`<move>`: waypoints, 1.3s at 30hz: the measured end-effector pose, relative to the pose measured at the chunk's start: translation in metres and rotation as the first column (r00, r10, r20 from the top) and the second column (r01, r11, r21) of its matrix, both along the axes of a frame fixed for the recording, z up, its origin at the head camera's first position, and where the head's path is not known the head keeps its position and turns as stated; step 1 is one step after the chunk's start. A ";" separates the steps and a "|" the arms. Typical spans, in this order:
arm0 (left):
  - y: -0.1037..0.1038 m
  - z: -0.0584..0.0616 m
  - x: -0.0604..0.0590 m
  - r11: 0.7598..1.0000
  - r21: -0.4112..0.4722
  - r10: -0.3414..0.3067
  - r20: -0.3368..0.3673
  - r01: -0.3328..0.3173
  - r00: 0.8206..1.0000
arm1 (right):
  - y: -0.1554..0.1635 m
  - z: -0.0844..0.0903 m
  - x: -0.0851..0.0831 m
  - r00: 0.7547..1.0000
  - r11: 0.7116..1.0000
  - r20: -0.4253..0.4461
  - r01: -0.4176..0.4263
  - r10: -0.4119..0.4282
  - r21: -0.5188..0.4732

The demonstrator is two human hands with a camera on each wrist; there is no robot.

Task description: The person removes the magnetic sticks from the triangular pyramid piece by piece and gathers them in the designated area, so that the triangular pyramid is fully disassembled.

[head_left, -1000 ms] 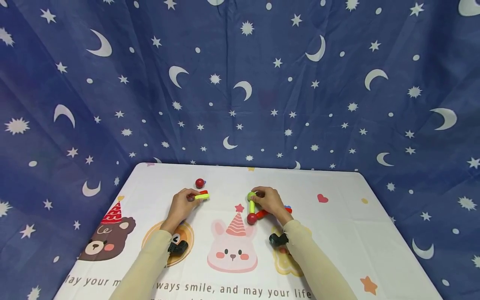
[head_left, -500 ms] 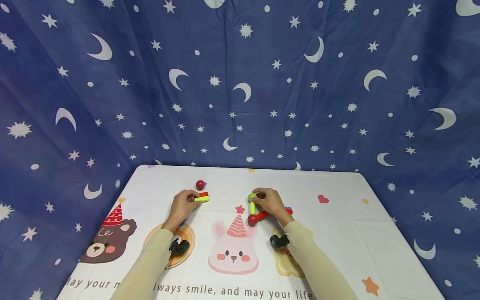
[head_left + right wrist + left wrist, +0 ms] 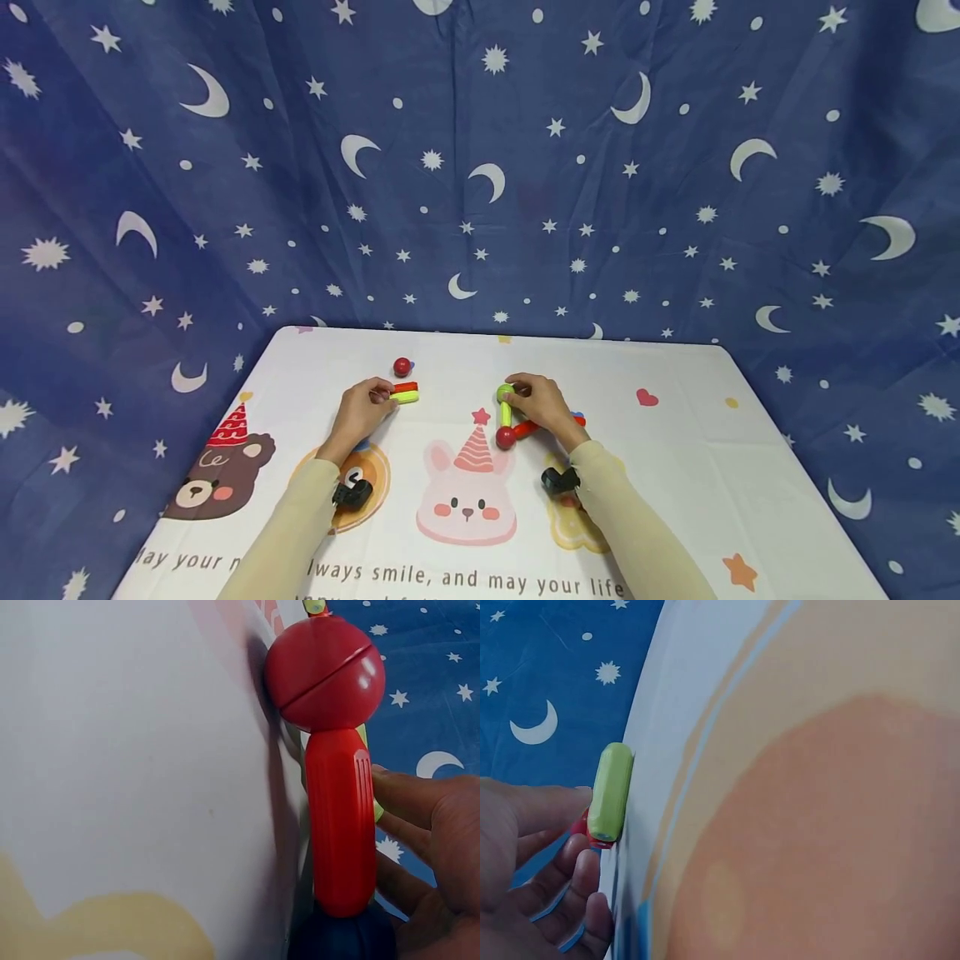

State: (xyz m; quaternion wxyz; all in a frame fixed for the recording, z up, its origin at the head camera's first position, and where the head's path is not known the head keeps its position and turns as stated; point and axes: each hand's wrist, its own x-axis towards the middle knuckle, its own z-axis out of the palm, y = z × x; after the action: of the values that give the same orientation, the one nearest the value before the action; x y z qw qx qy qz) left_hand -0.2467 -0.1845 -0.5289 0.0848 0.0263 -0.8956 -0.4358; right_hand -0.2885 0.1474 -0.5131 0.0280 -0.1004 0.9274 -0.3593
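My left hand (image 3: 384,399) pinches a yellow-green stick (image 3: 406,397) that lies beside a red stick (image 3: 406,387) on the table. In the left wrist view the thumb and curled fingers (image 3: 551,859) meet the yellow-green stick (image 3: 610,793). A loose red ball (image 3: 402,367) sits just beyond them. My right hand (image 3: 522,398) grips a small frame: a green ball (image 3: 505,392), a yellow-green stick (image 3: 506,413), a red ball (image 3: 506,437) and a red stick (image 3: 528,428). The right wrist view shows that red ball (image 3: 325,671), the red stick (image 3: 341,821) and a dark blue ball (image 3: 341,939) by my fingers (image 3: 420,825).
The table carries a white cloth (image 3: 675,467) printed with a bear, a rabbit and lettering. A blue curtain (image 3: 480,167) with moons and stars hangs behind and around the table. A black camera (image 3: 558,479) is strapped to each wrist.
The left hand has shifted slightly, and the red stick now shows more plainly beside the yellow-green one. The right hand and its frame have hardly moved.
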 end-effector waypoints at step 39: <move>0.088 0.022 0.040 0.948 0.158 -0.279 -0.014 0.277 0.960 | 0.021 0.024 0.066 0.981 0.999 -0.187 -0.038 0.044 0.033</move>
State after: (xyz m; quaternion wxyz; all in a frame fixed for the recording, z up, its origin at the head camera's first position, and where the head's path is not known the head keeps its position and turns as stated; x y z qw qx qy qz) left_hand -0.2067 -0.0963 -0.5068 0.0166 -0.0917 -0.8532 -0.5131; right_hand -0.2225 0.1679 -0.4895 -0.0506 -0.1524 0.9288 -0.3340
